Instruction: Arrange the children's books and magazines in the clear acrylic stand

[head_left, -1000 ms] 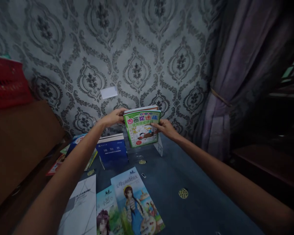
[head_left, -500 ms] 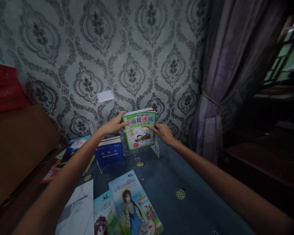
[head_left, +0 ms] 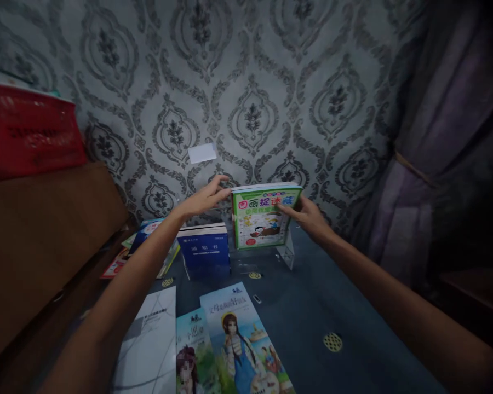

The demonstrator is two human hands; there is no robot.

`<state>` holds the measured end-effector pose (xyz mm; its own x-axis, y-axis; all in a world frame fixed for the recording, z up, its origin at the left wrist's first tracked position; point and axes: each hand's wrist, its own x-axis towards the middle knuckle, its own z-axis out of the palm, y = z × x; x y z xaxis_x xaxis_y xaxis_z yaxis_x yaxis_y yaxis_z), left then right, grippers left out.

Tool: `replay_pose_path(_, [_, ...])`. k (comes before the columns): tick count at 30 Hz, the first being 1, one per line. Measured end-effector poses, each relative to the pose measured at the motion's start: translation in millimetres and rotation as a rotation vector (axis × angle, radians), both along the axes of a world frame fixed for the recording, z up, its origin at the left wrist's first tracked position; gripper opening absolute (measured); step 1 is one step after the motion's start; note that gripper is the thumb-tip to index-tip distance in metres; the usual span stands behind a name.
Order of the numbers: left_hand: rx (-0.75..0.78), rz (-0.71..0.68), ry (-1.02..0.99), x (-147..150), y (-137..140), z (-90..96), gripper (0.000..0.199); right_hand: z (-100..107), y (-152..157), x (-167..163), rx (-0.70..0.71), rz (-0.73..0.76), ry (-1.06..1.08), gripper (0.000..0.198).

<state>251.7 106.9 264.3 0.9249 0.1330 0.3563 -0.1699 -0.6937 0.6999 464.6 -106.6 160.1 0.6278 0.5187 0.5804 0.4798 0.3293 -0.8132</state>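
Observation:
A stack of green-bordered picture books point(head_left: 263, 221) stands upright at a clear bookstand point(head_left: 286, 253), near the wall. My right hand point(head_left: 310, 216) grips the stack by its right edge, thumb across the front cover and the other fingers behind. At the upper left corner of the books is my left hand point(head_left: 209, 196), its fingers stretched out and apart; whether a fingertip touches the edge I cannot tell. Just left of the picture books, several books with a dark blue front cover point(head_left: 205, 251) stand upright.
In front lie a white book point(head_left: 152, 339), a greenish storybook point(head_left: 195, 350) and a blue storybook point(head_left: 244, 339) on the dark tablecloth point(head_left: 312, 306). More books point(head_left: 148, 232) lie at left beside a brown box point(head_left: 45, 230) with a red bag point(head_left: 33, 131) on it. A purple curtain point(head_left: 431, 142) hangs right.
My left hand has loosened from the books' left edge, its fingers now spread. My right hand still grips the right edge. The view has shifted left.

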Motion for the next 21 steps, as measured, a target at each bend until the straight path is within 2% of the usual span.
replay_pose_path(3, [-0.118,0.187,-0.193,-37.5,24.5,1.5,0.041,-0.5,-0.8,-3.1,0.040,-0.003,0.055,0.054])
replay_pose_path(5, [-0.194,0.325,-0.311,-68.7,46.7,-6.9,0.037,-3.1,-3.0,-7.5,0.050,-0.021,0.078,0.055])
replay_pose_path(8, [-0.326,0.534,-0.391,-117.9,82.6,-36.4,0.032,-13.0,-6.4,-20.6,0.038,-0.105,0.104,0.058])
replay_pose_path(11, [-0.423,0.787,-0.348,-162.6,112.6,-79.3,0.023,-32.0,-10.5,-40.7,0.027,-0.240,0.086,0.060])
replay_pose_path(14, [-0.359,1.015,-0.189,-196.8,133.3,-120.2,0.020,-56.7,-17.5,-63.7,-0.016,-0.382,0.087,0.055])
replay_pose_path(16, [-0.298,1.087,-0.105,-211.4,143.2,-140.8,0.019,-72.9,-22.8,-79.6,-0.071,-0.451,0.092,0.048])
replay_pose_path(18, [-0.244,1.115,-0.065,-219.0,150.8,-155.4,0.014,-86.8,-26.1,-96.7,-0.149,-0.454,0.081,0.036])
replay_pose_path(21, [-0.145,1.149,0.004,-219.2,159.3,-169.0,0.013,-102.4,-24.2,-125.4,-0.235,-0.357,0.011,0.021])
